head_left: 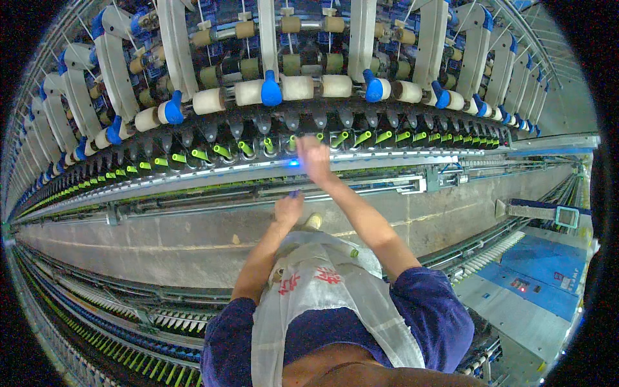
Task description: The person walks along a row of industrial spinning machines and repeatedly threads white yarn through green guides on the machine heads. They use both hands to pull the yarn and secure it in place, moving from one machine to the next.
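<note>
My right hand (314,160) reaches to the long row of lime-green bobbins (341,138) on the spinning frame. Its fingers are bent together among the bobbins, slightly blurred, and what they pinch is too small to make out. Lower and to the left, my left hand (288,209) is closed around a small dark blue thing (294,194), whose kind I cannot tell. Above the bobbins runs a line of cream rollers (298,87) with blue-tipped arms (271,90). A blue light (294,163) glows on the metal rail beside my right hand.
A metal rail (232,173) runs along the frame in front of me. Behind me stands another row of machinery with green bobbins (148,364). A blue-and-grey machine cabinet (538,274) is at the right. The concrete floor (174,235) lies between the two machines.
</note>
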Available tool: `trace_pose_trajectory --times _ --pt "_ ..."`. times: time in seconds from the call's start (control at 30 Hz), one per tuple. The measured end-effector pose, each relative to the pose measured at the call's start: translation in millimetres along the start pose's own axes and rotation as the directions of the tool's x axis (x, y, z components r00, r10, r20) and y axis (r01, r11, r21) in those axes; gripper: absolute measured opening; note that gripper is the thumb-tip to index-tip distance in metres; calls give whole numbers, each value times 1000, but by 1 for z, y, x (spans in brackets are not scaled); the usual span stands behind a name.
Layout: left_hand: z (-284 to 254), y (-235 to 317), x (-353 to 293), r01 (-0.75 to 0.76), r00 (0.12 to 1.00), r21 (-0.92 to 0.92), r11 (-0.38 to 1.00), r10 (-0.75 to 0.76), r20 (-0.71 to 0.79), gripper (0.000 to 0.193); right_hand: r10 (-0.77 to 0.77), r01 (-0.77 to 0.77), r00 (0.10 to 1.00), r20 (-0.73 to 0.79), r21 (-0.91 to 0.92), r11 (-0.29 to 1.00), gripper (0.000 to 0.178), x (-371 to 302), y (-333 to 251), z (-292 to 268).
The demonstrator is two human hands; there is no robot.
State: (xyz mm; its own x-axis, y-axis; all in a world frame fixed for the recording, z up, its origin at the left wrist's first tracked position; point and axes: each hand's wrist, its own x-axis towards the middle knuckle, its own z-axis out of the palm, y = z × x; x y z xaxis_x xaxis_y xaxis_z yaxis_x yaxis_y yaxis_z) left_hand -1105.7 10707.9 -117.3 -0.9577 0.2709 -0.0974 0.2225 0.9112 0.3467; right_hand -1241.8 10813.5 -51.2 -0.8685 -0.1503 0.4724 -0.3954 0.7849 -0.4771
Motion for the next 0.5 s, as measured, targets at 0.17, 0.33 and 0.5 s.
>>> trace_pose_trajectory --times 0.17,0.33,0.5 --pt "-27 -10 10 184 976 -182 966 -202 -84 14 -161 264 893 420 -199 944 19 -30 14 -18" --pt "-64 -21 54 92 891 -615 783 -341 -301 13 35 -34 999 5 -100 994 31 3 -4 -8" --pt "-72 -23 64 152 916 -492 857 -309 -256 12 127 -32 777 617 -162 986 12 -61 21 9"
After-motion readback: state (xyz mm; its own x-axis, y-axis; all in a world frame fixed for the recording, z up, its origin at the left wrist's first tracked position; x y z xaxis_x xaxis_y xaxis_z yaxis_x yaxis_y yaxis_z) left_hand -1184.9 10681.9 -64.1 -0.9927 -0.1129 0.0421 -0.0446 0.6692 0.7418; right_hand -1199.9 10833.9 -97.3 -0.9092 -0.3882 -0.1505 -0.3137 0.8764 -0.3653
